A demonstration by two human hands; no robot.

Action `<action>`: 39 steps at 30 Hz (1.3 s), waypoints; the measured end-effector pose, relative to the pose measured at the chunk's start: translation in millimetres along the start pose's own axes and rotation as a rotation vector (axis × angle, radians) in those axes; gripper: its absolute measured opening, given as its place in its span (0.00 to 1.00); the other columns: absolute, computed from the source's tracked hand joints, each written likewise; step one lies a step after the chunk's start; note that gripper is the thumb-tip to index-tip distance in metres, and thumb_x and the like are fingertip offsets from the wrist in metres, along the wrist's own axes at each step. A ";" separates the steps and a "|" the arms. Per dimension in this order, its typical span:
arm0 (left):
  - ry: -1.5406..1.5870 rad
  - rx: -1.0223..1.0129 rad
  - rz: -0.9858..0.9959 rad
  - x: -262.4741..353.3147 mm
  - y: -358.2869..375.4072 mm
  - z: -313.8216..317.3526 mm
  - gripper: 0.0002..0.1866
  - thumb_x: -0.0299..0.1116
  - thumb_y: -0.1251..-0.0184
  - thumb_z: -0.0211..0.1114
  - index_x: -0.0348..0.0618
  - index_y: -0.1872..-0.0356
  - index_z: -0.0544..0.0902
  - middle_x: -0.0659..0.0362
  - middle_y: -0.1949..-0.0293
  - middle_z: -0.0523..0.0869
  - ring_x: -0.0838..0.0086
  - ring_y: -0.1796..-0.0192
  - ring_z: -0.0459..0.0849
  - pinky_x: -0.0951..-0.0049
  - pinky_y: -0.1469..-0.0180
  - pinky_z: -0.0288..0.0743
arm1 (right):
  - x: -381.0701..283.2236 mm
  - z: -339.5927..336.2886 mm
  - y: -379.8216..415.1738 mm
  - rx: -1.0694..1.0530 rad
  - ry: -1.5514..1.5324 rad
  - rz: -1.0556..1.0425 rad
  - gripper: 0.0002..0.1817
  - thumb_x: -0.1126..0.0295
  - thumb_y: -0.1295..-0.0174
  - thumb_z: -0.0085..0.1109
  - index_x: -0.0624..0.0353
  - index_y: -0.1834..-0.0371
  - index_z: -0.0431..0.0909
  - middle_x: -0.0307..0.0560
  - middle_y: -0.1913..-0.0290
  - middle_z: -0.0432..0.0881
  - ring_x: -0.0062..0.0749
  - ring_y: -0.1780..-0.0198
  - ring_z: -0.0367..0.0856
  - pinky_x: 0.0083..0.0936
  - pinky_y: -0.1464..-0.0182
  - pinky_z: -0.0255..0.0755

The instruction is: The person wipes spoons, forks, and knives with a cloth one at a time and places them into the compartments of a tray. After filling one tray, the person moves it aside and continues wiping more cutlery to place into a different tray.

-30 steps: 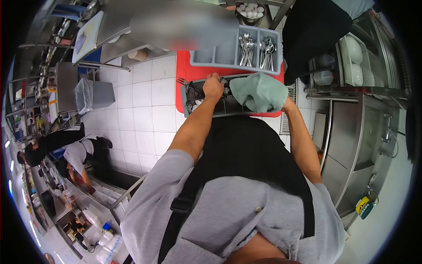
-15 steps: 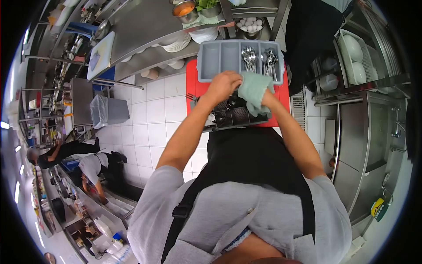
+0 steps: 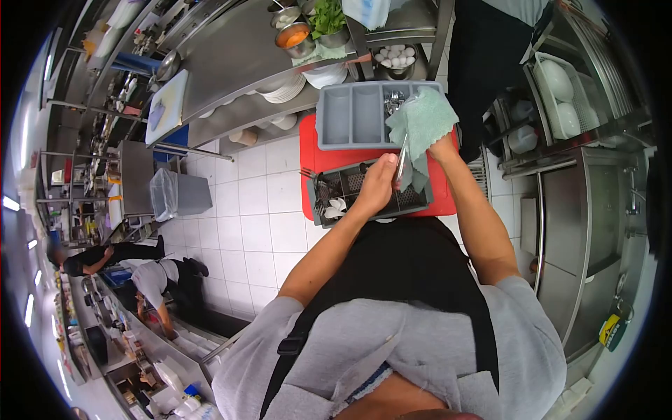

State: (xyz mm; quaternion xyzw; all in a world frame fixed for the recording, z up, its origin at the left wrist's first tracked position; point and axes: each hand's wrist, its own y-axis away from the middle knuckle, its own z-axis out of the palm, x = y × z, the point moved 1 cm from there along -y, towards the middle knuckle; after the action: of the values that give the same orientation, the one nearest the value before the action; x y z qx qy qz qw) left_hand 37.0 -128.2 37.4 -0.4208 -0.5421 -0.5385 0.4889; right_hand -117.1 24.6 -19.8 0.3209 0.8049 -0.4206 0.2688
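My left hand point(image 3: 376, 187) is closed around the handle end of a metal piece of cutlery point(image 3: 402, 159), a knife or a long handle by the look of it; I cannot tell which. Its upper end runs into the green cloth point(image 3: 421, 126), which my right hand point(image 3: 442, 148) has bunched in its fingers and wrapped about the metal. So the cutlery sits between the two grips, the left at the bottom and the cloth at the top, tilted a little off upright.

I judge this to be the wiping step: one piece is being dried while held over the two trays. Just below my left hand lies the dark cutlery basket point(image 3: 364, 190) with more pieces lying in it, some white spoons point(image 3: 337, 207) at its near corner and a fork point(image 3: 308, 174) poking over its far edge. Just beyond the cloth is the grey divided tray point(image 3: 350, 115), its compartments nearest the cloth holding spoons point(image 3: 394, 100) and its other compartments looking bare. Both stand on a red board point(image 3: 308, 140).

The next move, as I read it, calls for drawing the cloth clear along the metal and then laying the piece in the matching compartment of the grey tray, which means my left hand must carry it up past the cloth without snagging. Someone in dark clothing point(image 3: 490, 63) stands close beyond the right hand.
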 end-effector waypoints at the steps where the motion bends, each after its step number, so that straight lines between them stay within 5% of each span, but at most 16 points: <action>1: 0.037 -0.034 0.012 1.1 -0.9 4.4 0.17 0.43 0.16 0.47 0.42 0.64 0.74 0.65 0.76 0.73 0.81 0.75 0.71 0.76 0.71 0.67 | -1.6 -0.6 -5.1 0.042 0.084 -0.034 0.26 0.61 0.38 0.63 0.52 0.36 0.76 0.52 0.35 0.77 0.51 0.31 0.71 0.46 0.28 0.61; 5: -0.116 -0.133 0.024 34.5 12.7 12.1 0.16 0.42 0.16 0.47 0.44 0.64 0.72 0.67 0.75 0.73 0.84 0.74 0.68 0.79 0.72 0.65 | 2.2 -3.7 -18.9 0.159 0.476 -0.162 0.23 0.62 0.35 0.60 0.55 0.38 0.77 0.51 0.38 0.79 0.48 0.36 0.75 0.44 0.33 0.66; 9: -0.220 -0.088 0.088 25.4 7.0 12.6 0.15 0.39 0.16 0.47 0.43 0.66 0.71 0.66 0.77 0.72 0.83 0.76 0.67 0.78 0.72 0.63 | -4.6 16.4 -16.3 0.196 -0.600 0.413 0.17 0.64 0.31 0.57 0.57 0.43 0.77 0.46 0.47 0.80 0.35 0.47 0.79 0.35 0.45 0.75; 14: -0.363 0.037 0.179 23.4 -1.6 10.7 0.16 0.37 0.17 0.49 0.39 0.68 0.70 0.60 0.79 0.73 0.76 0.76 0.71 0.70 0.71 0.67 | -82.3 2.8 -16.5 -0.061 -1.210 0.837 0.11 0.64 0.28 0.56 0.54 0.49 0.77 0.39 0.58 0.79 0.24 0.59 0.80 0.24 0.59 0.77; 17: -0.418 -0.004 0.176 16.4 -8.2 13.6 0.15 0.36 0.18 0.50 0.38 0.67 0.72 0.57 0.78 0.76 0.73 0.75 0.75 0.68 0.69 0.70 | -81.9 4.3 -20.5 0.224 -1.293 0.889 0.07 0.65 0.29 0.56 0.54 0.53 0.76 0.38 0.62 0.78 0.24 0.64 0.78 0.24 0.65 0.75; 20: -0.452 -0.076 0.171 -8.3 -18.9 8.9 0.16 0.39 0.19 0.51 0.35 0.62 0.77 0.55 0.78 0.81 0.71 0.73 0.81 0.69 0.67 0.74 | -81.1 4.6 -12.3 0.063 -1.057 0.716 0.07 0.67 0.32 0.57 0.57 0.58 0.75 0.40 0.65 0.75 0.26 0.67 0.75 0.29 0.65 0.73; 23: -0.708 -0.272 -0.208 35.3 -16.6 -9.6 0.20 0.45 0.21 0.53 0.34 0.56 0.80 0.55 0.78 0.83 0.70 0.73 0.84 0.70 0.66 0.75 | -42.6 10.0 -3.2 -0.135 -0.508 0.287 0.09 0.65 0.31 0.54 0.59 0.63 0.76 0.39 0.67 0.72 0.27 0.68 0.74 0.32 0.64 0.72; 25: -0.726 -0.060 -0.141 41.3 -22.8 -20.9 0.24 0.50 0.23 0.55 0.35 0.61 0.84 0.55 0.78 0.85 0.70 0.72 0.85 0.70 0.66 0.75 | -82.7 -14.2 3.5 -0.171 -0.633 0.766 0.10 0.64 0.30 0.52 0.59 0.65 0.77 0.39 0.66 0.73 0.26 0.65 0.74 0.31 0.64 0.73; 27: -0.711 0.164 0.056 28.9 -30.7 -24.0 0.23 0.47 0.23 0.57 0.36 0.66 0.86 0.56 0.78 0.85 0.71 0.73 0.84 0.70 0.66 0.75 | -95.7 -17.6 9.9 -0.464 -0.645 0.865 0.09 0.65 0.30 0.53 0.59 0.62 0.77 0.40 0.65 0.74 0.25 0.63 0.76 0.29 0.63 0.74; 28: -0.496 0.088 -0.027 15.5 -40.0 -24.6 0.17 0.41 0.27 0.61 0.36 0.69 0.86 0.46 0.70 0.87 0.57 0.67 0.87 0.61 0.60 0.77 | -96.7 -17.3 13.7 -0.606 -0.644 0.907 0.09 0.65 0.30 0.53 0.60 0.61 0.77 0.40 0.65 0.75 0.24 0.62 0.76 0.28 0.62 0.75; 31: -0.661 0.200 0.170 -21.2 -62.6 -33.7 0.13 0.36 0.29 0.63 0.35 0.66 0.86 0.44 0.71 0.86 0.55 0.70 0.84 0.62 0.63 0.76 | -82.7 -2.1 59.9 -0.243 -0.804 0.791 0.11 0.66 0.31 0.52 0.63 0.55 0.76 0.44 0.66 0.77 0.28 0.66 0.79 0.27 0.64 0.78; 33: -0.631 0.347 -0.035 -23.5 -74.7 -39.5 0.12 0.35 0.30 0.63 0.36 0.66 0.87 0.43 0.70 0.85 0.51 0.69 0.84 0.61 0.64 0.75 | -78.7 -5.9 71.5 -0.348 -0.744 0.871 0.18 0.63 0.31 0.55 0.63 0.44 0.73 0.45 0.60 0.79 0.30 0.65 0.81 0.28 0.65 0.79; 37: -0.764 0.290 -0.081 -73.6 -95.5 -29.9 0.22 0.47 0.30 0.64 0.34 0.53 0.85 0.41 0.63 0.88 0.46 0.56 0.87 0.55 0.53 0.80 | -18.4 -1.8 105.4 -0.280 -0.673 1.020 0.18 0.64 0.32 0.53 0.60 0.42 0.74 0.49 0.58 0.79 0.30 0.57 0.80 0.31 0.63 0.78; 39: -0.819 0.136 -0.176 -88.1 -93.7 -17.9 0.30 0.54 0.33 0.64 0.33 0.46 0.83 0.38 0.53 0.86 0.45 0.46 0.84 0.54 0.43 0.77 | 10.6 6.7 126.0 0.033 -0.944 1.157 0.16 0.65 0.32 0.51 0.60 0.45 0.76 0.52 0.60 0.79 0.34 0.60 0.80 0.32 0.62 0.77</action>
State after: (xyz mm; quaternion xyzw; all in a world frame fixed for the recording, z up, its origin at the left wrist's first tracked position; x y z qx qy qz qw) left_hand -39.0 -145.9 -66.3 -0.5191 -0.7596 -0.3295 0.2120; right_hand -29.3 77.4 -94.2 0.4824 0.3000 -0.3173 0.7594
